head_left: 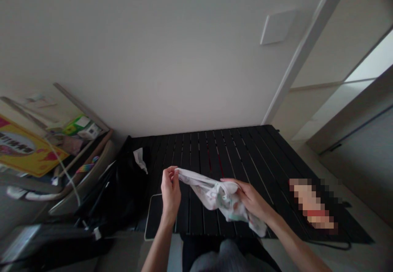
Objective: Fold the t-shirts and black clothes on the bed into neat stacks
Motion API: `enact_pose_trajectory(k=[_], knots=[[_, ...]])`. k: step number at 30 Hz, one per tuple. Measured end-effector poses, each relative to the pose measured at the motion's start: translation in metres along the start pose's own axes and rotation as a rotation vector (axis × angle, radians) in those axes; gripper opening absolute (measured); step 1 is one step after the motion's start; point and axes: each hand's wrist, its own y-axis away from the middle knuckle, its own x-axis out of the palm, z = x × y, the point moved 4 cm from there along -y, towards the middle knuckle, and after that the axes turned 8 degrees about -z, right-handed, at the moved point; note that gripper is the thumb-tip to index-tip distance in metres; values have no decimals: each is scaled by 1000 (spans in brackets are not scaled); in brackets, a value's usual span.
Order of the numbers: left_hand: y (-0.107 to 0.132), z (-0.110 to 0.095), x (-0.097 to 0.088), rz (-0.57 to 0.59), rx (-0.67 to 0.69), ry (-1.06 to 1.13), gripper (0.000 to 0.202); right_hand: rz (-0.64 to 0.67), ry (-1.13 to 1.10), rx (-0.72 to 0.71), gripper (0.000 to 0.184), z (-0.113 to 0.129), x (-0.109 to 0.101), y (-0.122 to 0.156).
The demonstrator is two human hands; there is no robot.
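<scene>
White printed cloth (219, 196) slanting from a tight corner pinch in left grip (170, 186) toward the black slatted surface's (245, 153) front right corner, right grip (251, 198) curled over its bunched middle.

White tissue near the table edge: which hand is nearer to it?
Left. The left hand is right of and below the white tissue in view; the right hand is farther off, past the printed white cloth.

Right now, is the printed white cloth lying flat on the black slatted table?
No, the left hand and right hand hold the printed white cloth up, bunched, above the black slatted table.
</scene>
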Motion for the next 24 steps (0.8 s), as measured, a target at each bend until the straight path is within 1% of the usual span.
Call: enact_pose_trajectory(k=[1,3,5,7,10,12,13,15,16,17,18,19,21,22,23,24], knots=[[-2,4,-2,-33,-14,-55,24,-75,-11,38,39,-3,-5,0],[-7,11,-8,-118,-27,-175,19,-277,16,95,42,-11,-20,-1],[-9,17,-12,-189,-26,-261,14,-457,59,110,43,-17,-35,-1],[-8,24,-14,-205,-33,-302,12,-551,50,102,43,-22,-47,-1],[-6,35,-15,-203,-67,-302,12,-631,-34,107,43,-26,-58,-1],[-7,39,-16,-233,-87,-297,11,-673,-103,127,42,-26,-63,-1],[-8,40,-17,-250,-85,-295,14,-680,-140,135,41,-24,-64,-2],[-9,36,-16,-268,-39,-285,28,-643,-204,136,38,-15,-64,-4],[-9,31,-12,-253,0,-269,35,-585,-224,132,36,-8,-61,-5],[-8,26,-7,-207,40,-243,37,-504,-233,128,34,0,-56,-6],[-4,20,2,-117,71,-206,35,-407,-230,122,29,8,-50,-8],[1,14,13,16,93,-162,31,-297,-216,113,23,16,-42,-8],[18,4,43,350,117,-84,24,-81,-160,88,13,30,-25,-7],[28,1,58,507,131,-61,23,0,-122,73,12,34,-19,-5],[38,0,73,631,150,-52,24,41,-82,54,11,37,-16,-4],[47,0,88,718,175,-54,26,48,-41,35,11,38,-15,-2]])
